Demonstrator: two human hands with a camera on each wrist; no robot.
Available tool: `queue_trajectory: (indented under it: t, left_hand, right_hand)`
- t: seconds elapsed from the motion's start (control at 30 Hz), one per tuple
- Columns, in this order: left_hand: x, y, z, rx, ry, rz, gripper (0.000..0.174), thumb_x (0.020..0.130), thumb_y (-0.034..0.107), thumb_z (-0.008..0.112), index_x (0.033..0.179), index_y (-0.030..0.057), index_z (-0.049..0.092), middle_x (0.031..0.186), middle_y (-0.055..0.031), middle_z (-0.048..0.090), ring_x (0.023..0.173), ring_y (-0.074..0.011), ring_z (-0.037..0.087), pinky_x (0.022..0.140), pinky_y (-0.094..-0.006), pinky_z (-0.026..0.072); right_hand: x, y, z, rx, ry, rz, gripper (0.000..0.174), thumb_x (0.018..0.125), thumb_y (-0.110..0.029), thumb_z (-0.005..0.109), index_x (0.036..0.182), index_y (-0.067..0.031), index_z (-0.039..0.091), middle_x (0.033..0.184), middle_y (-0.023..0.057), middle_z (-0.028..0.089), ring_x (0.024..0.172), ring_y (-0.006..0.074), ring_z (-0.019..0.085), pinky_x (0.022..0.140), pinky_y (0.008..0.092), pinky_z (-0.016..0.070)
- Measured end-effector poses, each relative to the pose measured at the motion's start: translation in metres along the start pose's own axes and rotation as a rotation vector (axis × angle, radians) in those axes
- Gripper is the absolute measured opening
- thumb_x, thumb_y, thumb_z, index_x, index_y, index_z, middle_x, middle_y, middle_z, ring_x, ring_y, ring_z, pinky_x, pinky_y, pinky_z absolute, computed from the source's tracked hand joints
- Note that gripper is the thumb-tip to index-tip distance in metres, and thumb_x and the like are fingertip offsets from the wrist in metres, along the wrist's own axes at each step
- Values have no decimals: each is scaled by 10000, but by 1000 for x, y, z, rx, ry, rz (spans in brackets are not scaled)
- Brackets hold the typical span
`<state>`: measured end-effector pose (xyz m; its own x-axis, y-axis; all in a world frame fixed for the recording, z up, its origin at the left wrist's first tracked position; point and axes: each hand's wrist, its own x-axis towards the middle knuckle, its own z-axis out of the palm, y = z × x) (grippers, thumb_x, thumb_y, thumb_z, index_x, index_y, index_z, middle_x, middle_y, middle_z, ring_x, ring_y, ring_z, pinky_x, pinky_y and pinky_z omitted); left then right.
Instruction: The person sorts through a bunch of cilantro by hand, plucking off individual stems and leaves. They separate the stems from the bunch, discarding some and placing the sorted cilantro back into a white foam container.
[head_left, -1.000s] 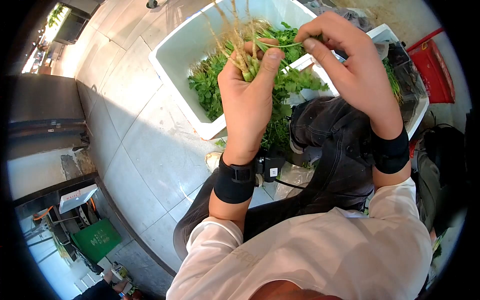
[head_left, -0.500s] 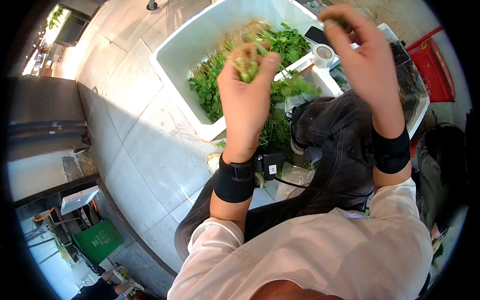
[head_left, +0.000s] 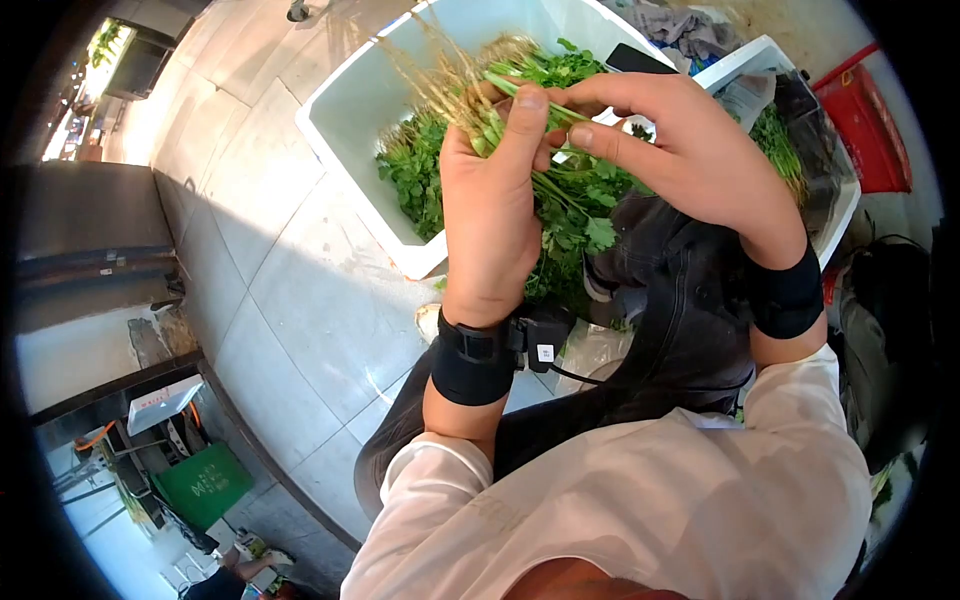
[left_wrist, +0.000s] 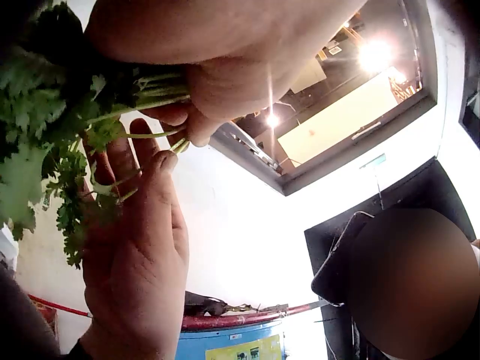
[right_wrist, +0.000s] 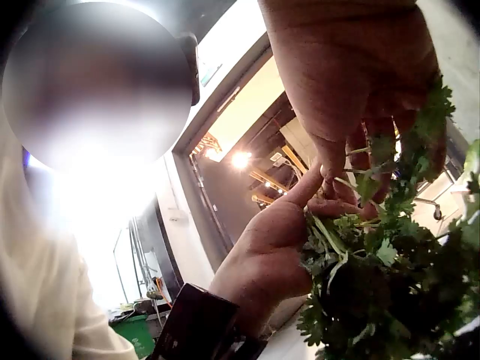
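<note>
My left hand (head_left: 490,220) grips a bunch of cilantro (head_left: 590,225) by the stem bases. Its pale, thin roots (head_left: 430,85) point up and away from me, and its leafy tops hang to the right below the fingers. Close beside it, my right hand (head_left: 690,150) pinches thin green stems of the same bunch between thumb and forefinger. The left wrist view shows the right thumb (left_wrist: 166,165) pressed on those stems, right at the left hand's fingertips. Leaves (right_wrist: 382,292) hang under both hands in the right wrist view.
A white foam box (head_left: 350,190) in front of me holds more rooted cilantro (head_left: 410,150). A dark phone (head_left: 640,60) lies at its right edge. Farther right stand another white box (head_left: 845,225) with greens and a red dustpan (head_left: 865,130). A clear plastic bag (head_left: 595,352) lies between my legs.
My right hand drew a stem out to the right, swung up and away from the bunch, then came back to pinch stems beside my left hand. The left hand keeps its grip.
</note>
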<state>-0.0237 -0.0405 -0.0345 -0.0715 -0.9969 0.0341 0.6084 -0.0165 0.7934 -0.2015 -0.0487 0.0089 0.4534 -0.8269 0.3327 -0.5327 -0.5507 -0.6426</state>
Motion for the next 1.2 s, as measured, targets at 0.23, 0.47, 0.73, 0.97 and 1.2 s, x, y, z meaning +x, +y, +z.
queue_trajectory:
  t: [0.23, 0.47, 0.73, 0.97, 1.2]
  left_hand:
    - [-3, 0, 2, 23, -98, -19, 202, 997, 197, 679, 1129, 47, 653, 967, 8, 655, 709, -54, 481, 753, -252, 490]
    - [-2, 10, 0, 182, -51, 60, 325, 1053, 261, 581, 1258, 17, 643, 1179, -73, 657, 721, -73, 449, 729, -262, 463]
    - [-3, 10, -2, 294, 11, 108, 353, 1066, 281, 562, 1260, -5, 630, 1002, -51, 640, 776, -104, 515, 733, -261, 457]
    - [-3, 7, 3, 97, -66, 164, 410, 1066, 364, 561, 1188, -16, 654, 894, -14, 602, 818, -95, 522, 770, -254, 435]
    - [-3, 6, 5, -69, -54, 181, 440, 1070, 391, 544, 1215, -15, 630, 976, -32, 598, 854, -115, 526, 794, -274, 437]
  right_hand:
    - [0, -5, -8, 121, -68, 51, 209, 984, -181, 629, 1002, 27, 642, 754, 87, 631, 647, 141, 533, 606, 307, 441]
    - [1, -7, -14, 122, 82, 119, 190, 1070, -157, 526, 1111, 6, 614, 867, 10, 634, 794, 87, 555, 743, 254, 457]
    - [2, -8, -10, -25, 256, 103, 182, 1061, -135, 531, 1103, 0, 644, 861, 31, 619, 807, 117, 571, 742, 276, 462]
    - [4, -14, 0, -32, 63, -147, 162, 949, -127, 634, 1049, -16, 697, 906, 149, 651, 775, 332, 613, 685, 379, 487]
    - [3, -21, 2, 118, 132, -20, 149, 935, -125, 679, 1030, -16, 716, 882, 130, 678, 722, 234, 635, 641, 318, 490]
